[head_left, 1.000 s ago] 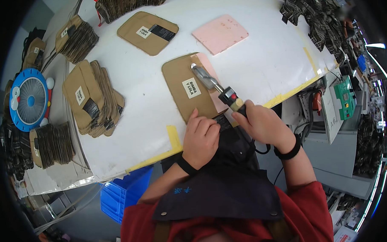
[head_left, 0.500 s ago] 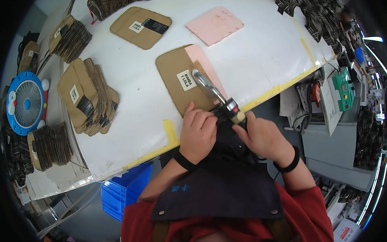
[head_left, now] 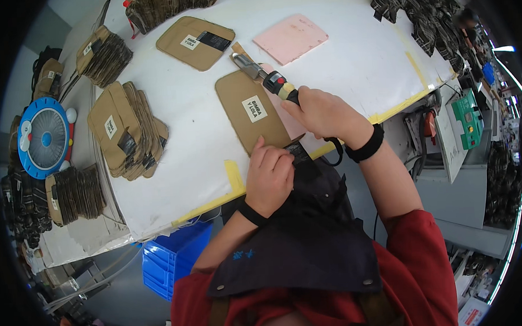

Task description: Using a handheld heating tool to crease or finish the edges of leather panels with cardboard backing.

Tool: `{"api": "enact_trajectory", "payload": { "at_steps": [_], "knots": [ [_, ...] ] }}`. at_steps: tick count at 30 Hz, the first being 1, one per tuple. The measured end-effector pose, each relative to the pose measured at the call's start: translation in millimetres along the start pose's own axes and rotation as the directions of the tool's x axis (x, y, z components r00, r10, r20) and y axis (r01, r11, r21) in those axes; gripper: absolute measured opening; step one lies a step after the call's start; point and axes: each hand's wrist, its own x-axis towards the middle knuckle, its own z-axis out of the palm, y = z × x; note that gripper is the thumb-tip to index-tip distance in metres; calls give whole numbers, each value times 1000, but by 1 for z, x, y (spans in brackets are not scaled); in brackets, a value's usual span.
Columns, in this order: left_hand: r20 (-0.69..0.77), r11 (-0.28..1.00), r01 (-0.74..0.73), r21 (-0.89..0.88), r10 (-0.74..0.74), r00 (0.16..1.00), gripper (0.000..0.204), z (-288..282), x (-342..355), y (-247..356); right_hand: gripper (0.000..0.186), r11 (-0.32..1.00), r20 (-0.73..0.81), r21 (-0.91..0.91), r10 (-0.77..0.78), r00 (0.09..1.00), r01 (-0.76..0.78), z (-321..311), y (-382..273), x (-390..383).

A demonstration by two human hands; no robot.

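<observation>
A tan fabric panel [head_left: 236, 98] with a white label lies near the table's front edge, over a pink template [head_left: 290, 120] that shows along its right side. At the panel's lower end, my left hand [head_left: 270, 174] presses with bent fingers, beside a black strip [head_left: 302, 156]. My right hand [head_left: 328, 114] is closed round the dark handle of a small hand-held iron [head_left: 276, 82] with a shiny metal head. Its head lies over the panel's upper right edge, where a narrow tan flap [head_left: 238, 47] sticks up past the tip.
Stacked tan panels [head_left: 124, 124] and a blue fan [head_left: 46, 139] stand at the left. Another tan panel [head_left: 194, 42] and a pink sheet [head_left: 291, 38] lie farther back. Dark fabric pieces [head_left: 417, 14] hang at the far right. A blue crate [head_left: 167, 264] sits below the table.
My right hand has moved the iron up and away from me, from the panel's lower right to its upper edge. My left hand stays at the lower end.
</observation>
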Motion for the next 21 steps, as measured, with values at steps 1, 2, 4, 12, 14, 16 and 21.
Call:
{"api": "enact_trajectory", "payload": {
  "at_steps": [1,2,4,12,14,16,21],
  "knots": [
    [-4,1000,4,0,-4,1000,20,0,0,0,51,1000,-1,-1,3,1000,-3,4,4,-3],
    [-8,1000,8,-2,-8,1000,19,-1,0,1,52,995,-94,-67,-76,993,70,12,12,-9],
    [-12,1000,12,-19,-13,1000,19,-1,1,1,52,951,-272,-231,-267,924,206,37,36,-27],
    [-9,1000,8,-25,-8,1000,19,-2,2,0,42,978,-95,-208,-52,994,31,60,46,-129],
    [-23,1000,3,-16,-3,1000,18,0,3,0,42,975,-184,-205,-129,975,90,62,48,-111],
    [-15,999,7,-34,-7,1000,18,2,5,1,43,976,-215,-188,-151,965,111,61,50,-102],
    [-33,999,28,-17,-28,999,17,-1,2,0,44,983,-77,-177,-62,995,48,56,44,-130]
  ]
}}
